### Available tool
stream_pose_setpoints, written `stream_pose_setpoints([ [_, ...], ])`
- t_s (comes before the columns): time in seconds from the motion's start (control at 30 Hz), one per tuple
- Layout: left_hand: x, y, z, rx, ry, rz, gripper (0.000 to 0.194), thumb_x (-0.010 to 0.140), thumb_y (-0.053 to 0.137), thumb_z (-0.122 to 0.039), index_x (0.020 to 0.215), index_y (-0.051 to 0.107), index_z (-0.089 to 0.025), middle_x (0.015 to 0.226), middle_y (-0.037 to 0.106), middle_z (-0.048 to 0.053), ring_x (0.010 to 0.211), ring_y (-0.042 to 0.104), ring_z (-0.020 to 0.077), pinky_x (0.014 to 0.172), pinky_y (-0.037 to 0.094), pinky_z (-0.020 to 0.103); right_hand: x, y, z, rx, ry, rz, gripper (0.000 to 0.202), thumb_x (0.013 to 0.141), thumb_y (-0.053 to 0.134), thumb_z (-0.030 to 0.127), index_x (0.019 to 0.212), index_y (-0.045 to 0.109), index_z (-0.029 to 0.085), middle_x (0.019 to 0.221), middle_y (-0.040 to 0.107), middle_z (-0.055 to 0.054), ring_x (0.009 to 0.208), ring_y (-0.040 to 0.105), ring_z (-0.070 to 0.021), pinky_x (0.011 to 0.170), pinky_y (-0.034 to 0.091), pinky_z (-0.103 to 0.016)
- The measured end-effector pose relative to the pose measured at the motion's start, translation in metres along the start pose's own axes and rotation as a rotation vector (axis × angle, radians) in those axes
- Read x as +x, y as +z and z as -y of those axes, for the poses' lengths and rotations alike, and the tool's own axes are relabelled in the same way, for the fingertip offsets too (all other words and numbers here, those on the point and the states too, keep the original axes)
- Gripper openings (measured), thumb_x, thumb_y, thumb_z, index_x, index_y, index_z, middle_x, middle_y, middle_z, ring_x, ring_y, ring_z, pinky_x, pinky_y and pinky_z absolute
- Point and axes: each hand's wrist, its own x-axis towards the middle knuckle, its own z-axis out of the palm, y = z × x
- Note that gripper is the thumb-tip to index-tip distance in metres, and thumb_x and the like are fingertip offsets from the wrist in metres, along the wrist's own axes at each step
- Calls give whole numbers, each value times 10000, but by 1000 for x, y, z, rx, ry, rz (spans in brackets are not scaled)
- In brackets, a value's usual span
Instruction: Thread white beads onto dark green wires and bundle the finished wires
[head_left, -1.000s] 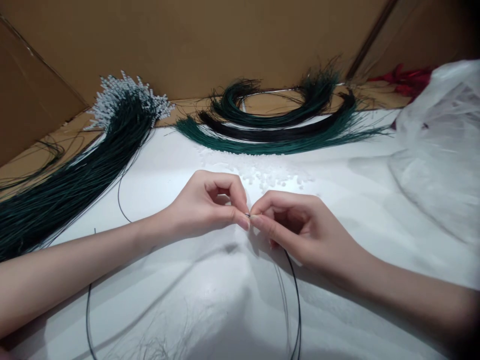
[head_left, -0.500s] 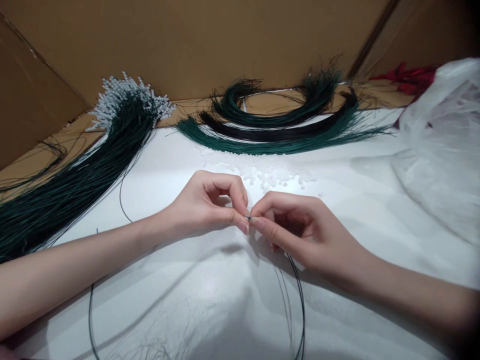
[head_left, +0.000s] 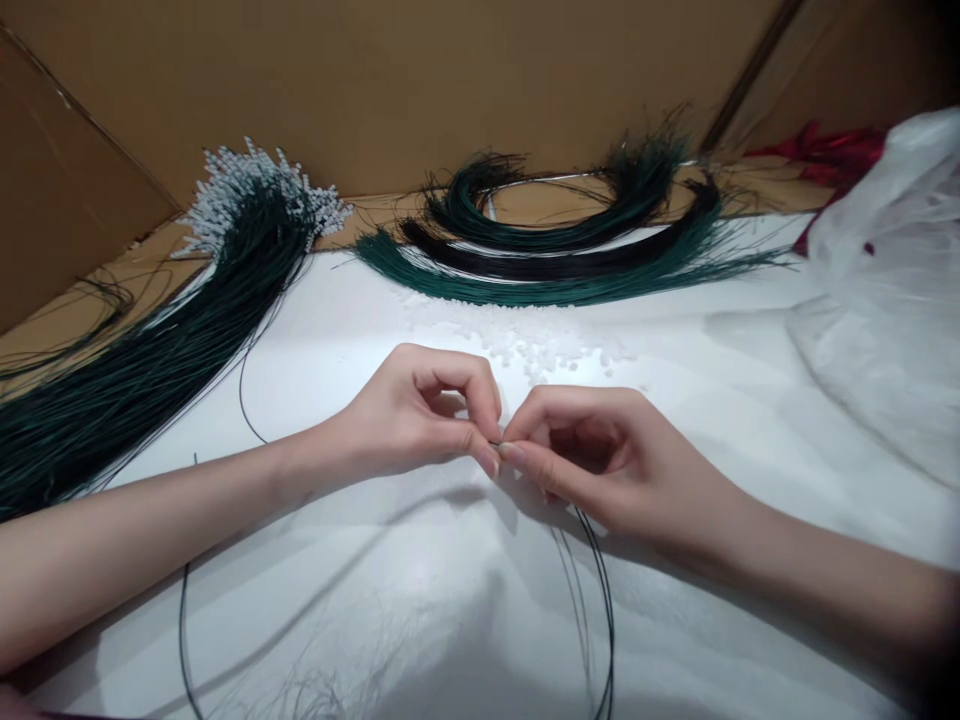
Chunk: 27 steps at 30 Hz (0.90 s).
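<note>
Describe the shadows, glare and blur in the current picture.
Head view: soft shadows beneath the bare right hand on the glossy white tabletop; pale glare across it; translucent white plastic bag looks smeary; far right edge falls dark.

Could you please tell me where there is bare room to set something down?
The white surface has two bare patches: one between the long green bundle, the white bits and the left forearm; another between the white bits, the right hand and the plastic bag. It is crowded along the back, where the curved bundles lie.
</note>
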Motion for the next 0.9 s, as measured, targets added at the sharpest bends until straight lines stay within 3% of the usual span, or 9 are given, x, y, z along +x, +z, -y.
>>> stream_pose_setpoints([
  [0.27, 0, 0, 1, -40, 28, 40, 156, 706, 804, -87, 644, 666, -126, 694, 672, 14, 588, 656, 96, 538, 555, 172, 2, -2, 3, 30, 51, 20, 147, 853, 637, 203, 720, 641, 140, 551, 505, 25, 493, 416, -73, 454, 309, -215],
  [0.53, 2, 7, -4, 163, 156, 130, 170, 699, 787, -66, 622, 657, -145, 667, 674, 20, 624, 650, 121, 561, 551, 197, -3, 5, 2, -2, 31, -63, 220, 698, 530, 8, 547, 486, 162, 506, 390, 57, 487, 323, -54, 424, 243, -195],
  [0.7, 1, 15, -2, 261, 260, 95, 181, 768, 685, -41, 633, 646, -154, 675, 679, 23, 596, 651, 120, 534, 533, 207, -4, 5, 4, -12, 29, -85, 218, 634, 487, -26, 519, 458, 158, 503, 430, 52, 493, 334, -53, 425, 238, -192],
  [0.8, 1, 14, -1, 273, 287, 70, 152, 759, 709, -60, 652, 654, -154, 687, 683, 28, 608, 650, 125, 531, 524, 211, -1, 2, 3, 2, 25, -89, 213, 659, 529, -7, 528, 486, 156, 493, 438, 54, 477, 341, -50, 423, 244, -192],
  [0.9, 1, 4, -4, 230, 234, 57, 140, 728, 782, -108, 672, 660, -149, 694, 693, 25, 635, 653, 128, 563, 523, 212, 2, -1, 2, 98, 71, -12, 134, 765, 603, 116, 638, 579, 151, 510, 494, 40, 459, 396, -62, 427, 295, -199],
])
